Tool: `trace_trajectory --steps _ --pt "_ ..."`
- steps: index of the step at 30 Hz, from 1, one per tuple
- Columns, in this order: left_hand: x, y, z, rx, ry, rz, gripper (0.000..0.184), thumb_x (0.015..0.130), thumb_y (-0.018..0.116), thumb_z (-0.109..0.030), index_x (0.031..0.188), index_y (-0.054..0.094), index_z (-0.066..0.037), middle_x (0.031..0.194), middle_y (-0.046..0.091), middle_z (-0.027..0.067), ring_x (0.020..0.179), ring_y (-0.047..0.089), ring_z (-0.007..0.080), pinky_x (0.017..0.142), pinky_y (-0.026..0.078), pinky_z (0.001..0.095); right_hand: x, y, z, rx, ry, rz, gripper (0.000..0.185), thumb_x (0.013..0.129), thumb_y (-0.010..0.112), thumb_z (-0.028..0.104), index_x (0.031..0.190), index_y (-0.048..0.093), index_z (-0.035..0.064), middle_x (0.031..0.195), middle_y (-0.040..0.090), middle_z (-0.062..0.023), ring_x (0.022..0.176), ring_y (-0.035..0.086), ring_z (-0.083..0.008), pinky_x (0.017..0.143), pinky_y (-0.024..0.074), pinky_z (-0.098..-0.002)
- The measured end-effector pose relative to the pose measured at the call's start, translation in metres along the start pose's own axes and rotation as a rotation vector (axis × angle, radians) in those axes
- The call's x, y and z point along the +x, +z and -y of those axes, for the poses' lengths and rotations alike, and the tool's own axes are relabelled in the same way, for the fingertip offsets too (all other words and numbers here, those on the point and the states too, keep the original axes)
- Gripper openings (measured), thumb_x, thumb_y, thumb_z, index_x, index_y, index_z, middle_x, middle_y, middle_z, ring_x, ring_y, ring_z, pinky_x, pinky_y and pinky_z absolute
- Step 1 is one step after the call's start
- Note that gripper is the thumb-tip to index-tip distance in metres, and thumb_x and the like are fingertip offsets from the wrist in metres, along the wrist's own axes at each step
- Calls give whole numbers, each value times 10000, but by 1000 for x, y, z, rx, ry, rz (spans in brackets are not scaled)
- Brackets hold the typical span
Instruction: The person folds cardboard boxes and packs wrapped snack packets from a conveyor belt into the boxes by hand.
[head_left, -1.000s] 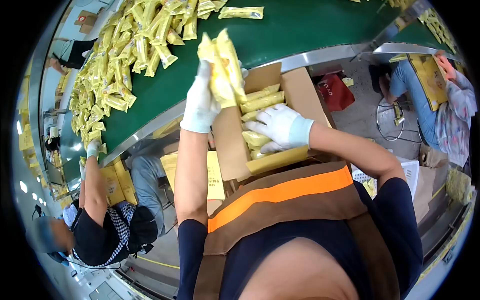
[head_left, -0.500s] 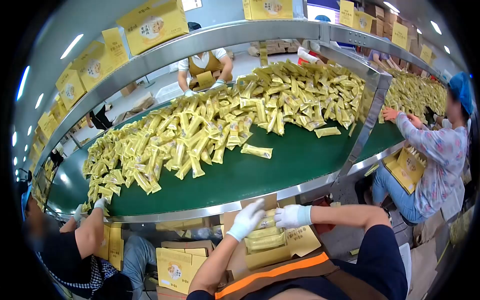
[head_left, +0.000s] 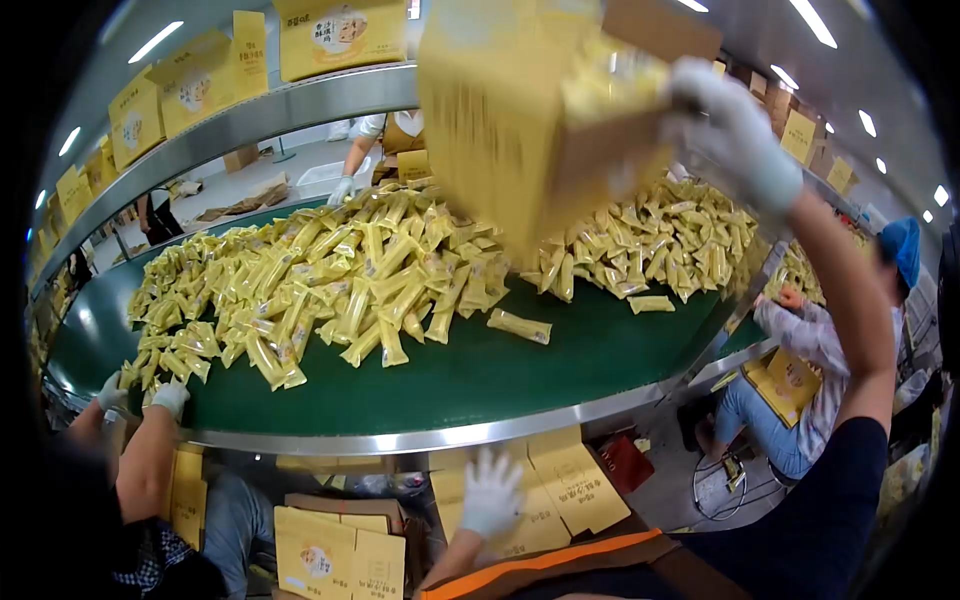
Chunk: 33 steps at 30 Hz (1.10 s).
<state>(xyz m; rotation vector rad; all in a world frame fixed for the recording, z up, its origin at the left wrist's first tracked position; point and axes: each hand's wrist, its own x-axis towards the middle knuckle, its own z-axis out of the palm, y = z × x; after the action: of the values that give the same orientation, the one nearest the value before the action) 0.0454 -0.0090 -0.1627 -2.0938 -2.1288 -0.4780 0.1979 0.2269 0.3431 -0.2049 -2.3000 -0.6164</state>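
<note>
High in front of me is a yellow cardboard box [head_left: 490, 130], blurred by motion, with its flap open and yellow wrapped snack packets [head_left: 615, 75] showing inside. My right hand [head_left: 735, 130], in a white glove, grips the box at its right side; the fingertips are partly hidden. Low in the middle, my gloved left hand [head_left: 492, 492] has its fingers spread and nothing in it. It is over flat yellow cartons [head_left: 570, 480] in front of my lap; whether it touches them I cannot tell.
A green conveyor belt [head_left: 430, 390] with a metal edge carries a big heap of packets [head_left: 330, 270]. Boxes [head_left: 190, 85] line the metal shelf above. Co-workers sit left and right, one in a blue cap [head_left: 900, 250]; another stands across the belt. Folded boxes [head_left: 330, 550] stand lower left.
My right hand has lifted the filled box from my lap to above the belt. My left hand has let go and moved lower, uncovering flat cartons underneath.
</note>
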Motion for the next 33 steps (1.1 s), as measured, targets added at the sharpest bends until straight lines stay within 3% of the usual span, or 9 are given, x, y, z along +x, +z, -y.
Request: trace_trajectory --steps 2,3,13,16,18,19,25,28,33 --pt "-33 58 -3 -163 145 292 534 919 533 -466 1365 487 -176 1439 447 136 1359 362 378 1090 263 610 64 7 -47 64 121 -20 266 845 680 151 1052 598 7 947 604 -97 886 602 -209 793 501 -343" --pt "-31 59 2 -221 123 284 529 930 507 -475 1370 493 -181 1451 441 136 1373 353 363 1085 267 592 81 -4 -20 -37 265 105 352 815 669 195 1120 623 25 1056 670 -189 1021 639 -315 923 489 -398" --pt "-39 147 27 -586 -143 150 509 875 535 -429 1300 568 -150 1419 486 132 1360 387 348 1088 262 608 239 176 -166 -128 435 32 325 811 665 190 1128 668 118 1117 684 -141 1076 629 -308 956 471 -404" --pt "-13 74 27 -178 -308 417 562 847 541 -525 1274 603 -165 1389 516 157 1336 413 354 1019 283 645 208 213 -136 -127 258 -179 369 822 674 222 1167 645 96 1148 667 -162 1103 613 -331 971 464 -414" --pt "-16 53 31 -205 -465 142 516 772 605 -519 1107 697 -138 1392 527 161 1366 378 381 1049 243 694 149 226 -73 115 28 -202 402 829 681 243 1193 630 81 1168 656 -176 1121 602 -346 981 459 -421" --pt "-27 65 31 -226 -520 -93 470 771 631 -521 1046 719 -151 1398 525 151 1333 397 396 1077 204 706 112 234 -32 292 -65 -118 419 833 684 253 1206 622 74 1178 650 -183 1130 596 -353 985 457 -424" --pt "-74 45 44 -443 -886 70 780 774 691 -488 1413 453 -110 1517 326 200 1361 352 405 1098 307 576 -212 233 194 954 -404 1102 532 854 703 317 1284 575 31 1239 616 -225 1184 563 -399 1014 443 -444" --pt "-107 32 47 -772 -1192 -14 1049 697 768 -529 1519 273 -104 1566 235 228 1415 271 426 1111 332 496 -383 268 225 659 193 916 781 788 740 499 1381 511 46 1491 405 -228 1321 429 -447 1078 387 -464" --pt "-197 57 73 -372 -1394 -244 1046 746 668 -651 1535 262 -97 1591 195 236 1469 174 419 1180 175 516 -481 277 208 634 1040 1020 1005 760 827 192 1507 208 -69 1375 505 -225 1167 570 -281 953 499 -327"
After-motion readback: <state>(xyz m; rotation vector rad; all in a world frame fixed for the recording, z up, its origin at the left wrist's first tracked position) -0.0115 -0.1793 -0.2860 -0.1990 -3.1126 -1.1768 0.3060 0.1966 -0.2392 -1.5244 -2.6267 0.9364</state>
